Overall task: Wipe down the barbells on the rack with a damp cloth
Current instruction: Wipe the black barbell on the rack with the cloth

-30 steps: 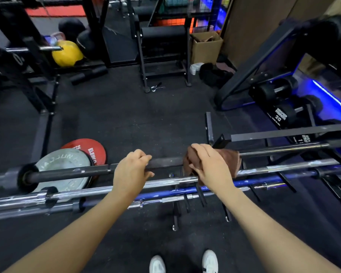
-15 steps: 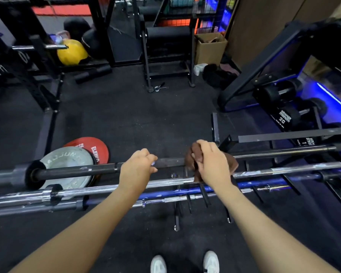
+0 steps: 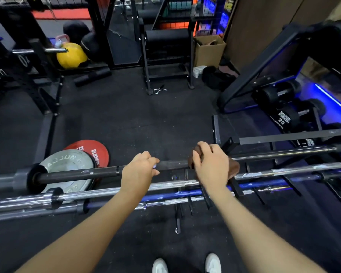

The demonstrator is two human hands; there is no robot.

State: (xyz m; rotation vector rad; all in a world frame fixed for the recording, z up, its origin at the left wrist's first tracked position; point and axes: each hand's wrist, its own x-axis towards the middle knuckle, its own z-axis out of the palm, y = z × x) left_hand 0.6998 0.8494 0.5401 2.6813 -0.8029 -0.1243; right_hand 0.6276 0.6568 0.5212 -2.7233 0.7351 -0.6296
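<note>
Head view: your hands sit side by side on the black barbell [image 3: 83,175], which runs left to right across you.
Your left hand [image 3: 138,172] curls round the shaft; just to its right, your right hand [image 3: 210,166] wraps the brown cloth [image 3: 233,168] round the same bar. Unwiped shaft probably lies either way along that axis; the far rack rail [image 3: 293,137] sits beyond.

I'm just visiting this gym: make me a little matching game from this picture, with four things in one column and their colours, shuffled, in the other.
Things:
1. Round medicine ball behind the squat rack
2. Cloth under the right hand
3. Cardboard box by the wall
4. Upper weight plate lying on the floor

Colours:
A. grey
B. yellow
C. tan
D. brown

Pairs: 1-B, 2-D, 3-C, 4-A
</note>
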